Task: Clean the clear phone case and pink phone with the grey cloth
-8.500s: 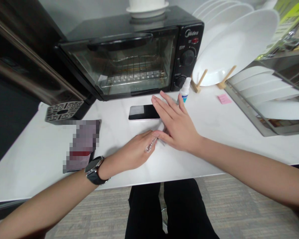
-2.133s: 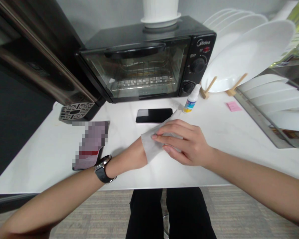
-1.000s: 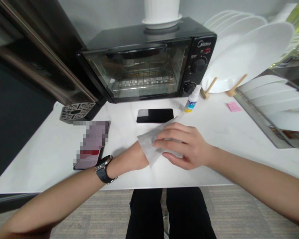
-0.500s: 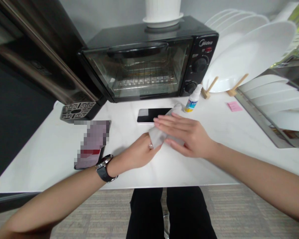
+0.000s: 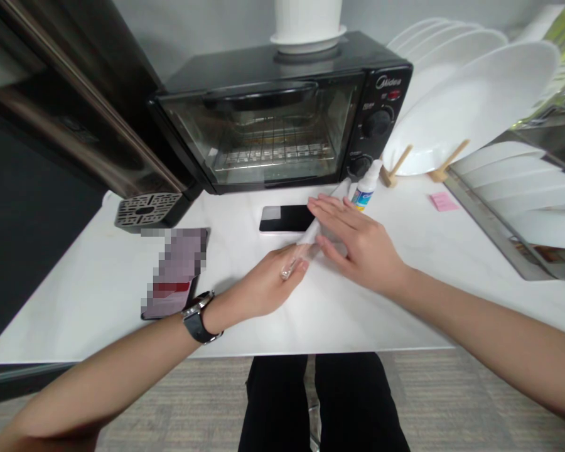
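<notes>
My left hand [image 5: 273, 279], with a ring and a black-strapped watch at the wrist, reaches in from the left over the white counter. A thin pale grey cloth [image 5: 332, 232] runs from it up to the right, and its thumb is bent against the cloth. The other left fingers are hidden. My right hand [image 5: 358, 242] lies on the cloth from the right, its fingers stretched out together and its thumb apart. Just behind the hands, a phone [image 5: 287, 218] lies flat, dark screen up, its right end covered. A small white spray bottle [image 5: 366, 188] stands upright beyond my right fingers.
A black toaster oven [image 5: 273, 138] stands behind, bearing a white pot [image 5: 308, 25]. At left are a dispenser's drip tray [image 5: 145, 210] and a second phone [image 5: 179, 270], partly pixelated. Racked white plates [image 5: 475, 107] and a pink sticky note [image 5: 443, 201] are at right.
My right hand has slid a little to the right and covers more of the spray bottle's base. The cloth has shifted with it and looks narrower. More of my left thumb shows.
</notes>
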### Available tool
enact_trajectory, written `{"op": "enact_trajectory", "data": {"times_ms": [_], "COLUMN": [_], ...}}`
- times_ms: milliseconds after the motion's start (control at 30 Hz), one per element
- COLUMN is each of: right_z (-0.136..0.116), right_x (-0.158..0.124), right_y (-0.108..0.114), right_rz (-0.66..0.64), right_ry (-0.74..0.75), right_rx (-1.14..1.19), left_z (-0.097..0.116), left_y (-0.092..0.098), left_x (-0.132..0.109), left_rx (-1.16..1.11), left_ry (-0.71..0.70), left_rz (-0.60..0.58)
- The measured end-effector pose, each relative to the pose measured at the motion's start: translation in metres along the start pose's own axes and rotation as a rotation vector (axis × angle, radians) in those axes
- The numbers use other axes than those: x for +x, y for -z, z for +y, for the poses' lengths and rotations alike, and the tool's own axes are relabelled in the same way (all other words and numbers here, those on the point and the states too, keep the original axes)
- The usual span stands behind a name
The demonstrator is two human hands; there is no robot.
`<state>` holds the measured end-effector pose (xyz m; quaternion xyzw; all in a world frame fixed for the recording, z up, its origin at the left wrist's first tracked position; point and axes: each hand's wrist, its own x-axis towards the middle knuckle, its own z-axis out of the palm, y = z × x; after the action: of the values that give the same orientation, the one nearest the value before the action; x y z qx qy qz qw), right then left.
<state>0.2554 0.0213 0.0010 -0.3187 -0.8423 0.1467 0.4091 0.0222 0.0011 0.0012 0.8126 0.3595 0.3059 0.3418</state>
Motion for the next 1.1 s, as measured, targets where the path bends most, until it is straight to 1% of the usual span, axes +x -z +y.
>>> {"op": "enact_trajectory", "data": {"times_ms": [33,67,100,200,233,267,300,433,467,567,633,700,767,833,933,1033,1100], "right_z": [0.001,-0.001,-0.004,-0.019,-0.022,-0.023,-0.021,-0.008,-0.007,-0.012,-0.017,-0.019,-0.017,-0.014,-0.014,-0.018,-0.020], "right_x": [0.000,0.000,0.000,0.000,0.000,0.000,0.000,0.000,0.000,0.001,0.002,0.002,0.001,-0.001,-0.004,-0.003,0.001], "right_y": [0.000,0.000,0.000,0.001,0.001,0.001,0.001,0.001,0.003,0.008,0.011,0.013,0.011,0.009,0.007,0.008,0.008], "right_rz": [0.002,-0.029,-0.085,-0.289,-0.335,-0.350,-0.331,-0.070,-0.033,-0.007,0.026,0.074,0.106,0.125,0.086,0.048,0.057], "right_ry": [-0.005,0.021,0.073,0.235,0.256,0.254,0.232,0.073,0.045,0.019,0.010,-0.009,-0.006,0.030,0.032,-0.107,-0.247], "right_rx": [-0.019,-0.019,-0.004,0.082,0.103,0.110,0.100,-0.032,-0.063,-0.121,-0.136,-0.121,-0.082,-0.032,0.049,0.171,0.342], "left_z": [0.002,0.003,0.002,-0.003,-0.005,-0.007,-0.008,-0.004,-0.002,0.003,0.006,0.007,0.007,0.005,0.004,0.005,0.007], "left_y": [0.000,0.000,0.001,0.000,0.000,0.000,0.000,-0.001,-0.001,-0.002,-0.001,-0.001,0.000,0.001,0.002,0.003,0.005], "left_x": [0.000,-0.001,-0.002,-0.006,-0.007,-0.008,-0.008,-0.005,-0.005,-0.002,0.000,0.001,0.000,-0.002,-0.006,-0.005,-0.001], "left_rx": [0.002,0.002,-0.002,-0.030,-0.045,-0.059,-0.070,-0.128,-0.155,-0.266,-0.339,-0.390,-0.435,-0.463,-0.491,-0.558,-0.630], "left_ry": [0.006,0.008,0.010,-0.002,-0.012,-0.015,-0.008,0.053,0.056,0.020,-0.044,-0.114,-0.147,-0.128,-0.088,-0.056,-0.027], "left_rz": [-0.013,-0.028,-0.036,-0.010,0.001,0.016,0.033,0.141,0.182,0.366,0.509,0.603,0.621,0.579,0.503,0.460,0.449]}}
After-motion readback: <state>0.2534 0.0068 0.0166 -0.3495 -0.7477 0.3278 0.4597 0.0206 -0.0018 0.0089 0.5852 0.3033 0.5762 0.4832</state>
